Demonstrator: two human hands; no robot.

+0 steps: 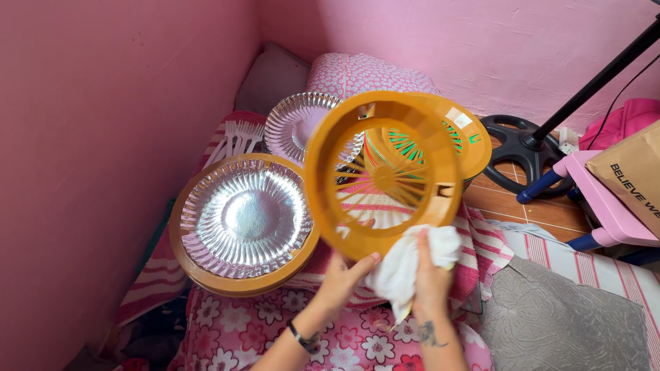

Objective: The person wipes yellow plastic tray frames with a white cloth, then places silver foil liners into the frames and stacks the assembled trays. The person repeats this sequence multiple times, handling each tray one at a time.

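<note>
Right hand (432,278): fingers closed around a bunched white cloth (407,266), pressing it against the lower rim of the orange plate holder (382,175).
Left hand (346,275): fingers curled, gripping the holder's bottom edge from below; a dark band sits on the wrist.
Orange plate holder: round, slotted with thin spokes, held up tilted toward the camera, directly above both hands.
Cloth: crumpled, hanging down between the 2 hands.
Stack behind: more orange holders (464,141) with green spokes showing, just behind the raised one.
Left of the hands: a silver foil plate (246,216) seated in another orange holder, resting on striped fabric.
Further back: a 2nd silver plate (297,124), with white plastic forks (235,141) beside it.
Underneath: pink floral bedding (357,347).
</note>
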